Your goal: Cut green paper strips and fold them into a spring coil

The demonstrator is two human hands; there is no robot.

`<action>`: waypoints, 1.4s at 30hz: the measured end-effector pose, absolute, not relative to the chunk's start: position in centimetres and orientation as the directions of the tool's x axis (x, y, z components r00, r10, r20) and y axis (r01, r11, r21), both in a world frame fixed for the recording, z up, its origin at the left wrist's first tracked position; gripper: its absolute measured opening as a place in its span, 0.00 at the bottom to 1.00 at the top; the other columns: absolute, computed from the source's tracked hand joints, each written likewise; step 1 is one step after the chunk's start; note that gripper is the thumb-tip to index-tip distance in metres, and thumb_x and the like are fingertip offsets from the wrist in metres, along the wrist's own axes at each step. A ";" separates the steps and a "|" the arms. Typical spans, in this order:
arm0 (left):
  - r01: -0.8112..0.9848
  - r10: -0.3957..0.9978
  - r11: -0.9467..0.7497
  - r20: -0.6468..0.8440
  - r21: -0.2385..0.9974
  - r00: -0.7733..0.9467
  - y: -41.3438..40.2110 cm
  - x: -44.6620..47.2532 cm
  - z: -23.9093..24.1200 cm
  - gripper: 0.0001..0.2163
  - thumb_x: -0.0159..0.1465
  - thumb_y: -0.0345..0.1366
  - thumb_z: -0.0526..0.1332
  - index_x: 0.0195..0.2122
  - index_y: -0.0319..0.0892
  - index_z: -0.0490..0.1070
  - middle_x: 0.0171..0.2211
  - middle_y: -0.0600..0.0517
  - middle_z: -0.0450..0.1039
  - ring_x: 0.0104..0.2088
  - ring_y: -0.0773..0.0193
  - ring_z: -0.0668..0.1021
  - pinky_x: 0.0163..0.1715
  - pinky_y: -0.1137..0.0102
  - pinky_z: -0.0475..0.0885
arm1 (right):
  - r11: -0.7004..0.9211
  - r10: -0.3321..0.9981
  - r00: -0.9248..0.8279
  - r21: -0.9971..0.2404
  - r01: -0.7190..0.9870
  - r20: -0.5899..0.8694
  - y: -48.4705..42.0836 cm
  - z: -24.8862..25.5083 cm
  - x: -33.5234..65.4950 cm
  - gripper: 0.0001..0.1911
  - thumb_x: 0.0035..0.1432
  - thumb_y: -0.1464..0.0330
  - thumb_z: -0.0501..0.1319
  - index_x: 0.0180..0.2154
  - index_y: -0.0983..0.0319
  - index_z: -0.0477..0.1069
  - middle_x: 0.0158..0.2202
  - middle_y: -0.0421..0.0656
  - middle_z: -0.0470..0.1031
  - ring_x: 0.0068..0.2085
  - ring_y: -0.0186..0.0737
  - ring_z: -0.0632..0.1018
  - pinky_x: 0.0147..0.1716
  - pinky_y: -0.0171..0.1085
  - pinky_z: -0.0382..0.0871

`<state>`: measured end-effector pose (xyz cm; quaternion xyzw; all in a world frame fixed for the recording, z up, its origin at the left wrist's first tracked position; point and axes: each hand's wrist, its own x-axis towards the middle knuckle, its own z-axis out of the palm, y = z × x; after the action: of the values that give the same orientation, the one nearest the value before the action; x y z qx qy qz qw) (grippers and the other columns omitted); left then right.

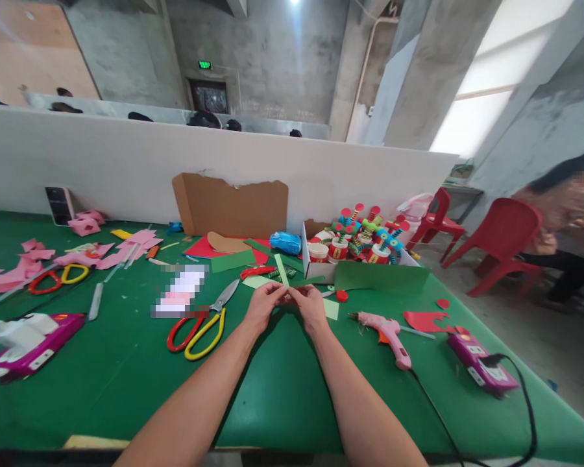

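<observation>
My left hand [263, 303] and my right hand [313, 306] meet fingertip to fingertip above the green table. Between them they pinch two paper strips at an angle: a light green strip [281, 270] pointing up and away, and a dark green strip [309, 281] reaching right. The fingers cover where the strips meet. Left of my hands lie large scissors [213, 319] with one red and one yellow handle. A pink hot glue gun [385, 332] rests to the right. Just beyond my fingers are a green coiled paper piece [276, 273] and a light green paper piece [331, 309].
A white box [316, 271] of colourful paper figures stands behind my right hand. Power strips [481, 364] [41, 344] sit at both sides, with the glue gun's cord trailing right. Pink paper scraps [26, 267] and smaller scissors [58, 279] lie left. A person sits far right.
</observation>
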<state>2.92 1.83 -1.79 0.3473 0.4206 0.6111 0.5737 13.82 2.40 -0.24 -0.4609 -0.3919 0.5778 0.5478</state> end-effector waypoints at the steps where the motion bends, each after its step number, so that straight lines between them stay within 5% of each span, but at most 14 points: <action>1: -0.399 0.993 0.010 -0.056 0.917 -0.105 1.8 2.9 -1.8 0.16 0.40 0.44 0.72 0.24 0.38 0.72 0.21 0.52 0.73 0.22 0.68 0.74 0.27 0.71 0.68 | -0.097 0.994 0.026 -0.958 -0.271 -0.108 2.4 -0.2 13.8 0.14 0.33 0.65 0.70 0.21 0.63 0.68 0.17 0.38 0.73 0.22 0.35 0.74 0.28 0.36 0.72; 16: -0.344 0.991 0.031 -0.075 0.938 -0.115 1.6 2.9 -1.1 0.15 0.39 0.42 0.72 0.22 0.38 0.73 0.19 0.54 0.71 0.21 0.70 0.70 0.25 0.73 0.65 | -0.263 0.965 -0.140 -0.845 -0.465 -0.224 2.9 -0.9 14.3 0.16 0.29 0.66 0.73 0.22 0.62 0.70 0.18 0.36 0.71 0.21 0.30 0.71 0.27 0.33 0.71; 27: -0.310 0.985 0.014 -0.066 0.951 -0.157 1.4 2.9 -0.6 0.14 0.38 0.42 0.71 0.20 0.39 0.72 0.17 0.55 0.69 0.20 0.71 0.68 0.23 0.73 0.64 | -0.259 0.963 -0.192 -0.859 -0.442 -0.191 2.4 -0.4 14.4 0.20 0.28 0.60 0.75 0.23 0.63 0.71 0.17 0.35 0.70 0.22 0.28 0.71 0.28 0.31 0.69; 42: -0.228 0.991 -0.096 0.071 0.969 -0.116 1.0 2.7 -1.3 0.15 0.44 0.44 0.69 0.26 0.37 0.77 0.21 0.52 0.72 0.22 0.69 0.69 0.24 0.73 0.64 | -0.115 0.993 -0.026 -0.925 -0.363 -0.113 2.6 -0.6 14.1 0.18 0.32 0.59 0.72 0.25 0.62 0.75 0.19 0.36 0.71 0.22 0.31 0.70 0.28 0.34 0.69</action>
<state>2.68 0.97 -1.33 0.4312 0.4425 0.6017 0.5062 14.12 2.57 -0.61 -0.4261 -0.3699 0.6132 0.5529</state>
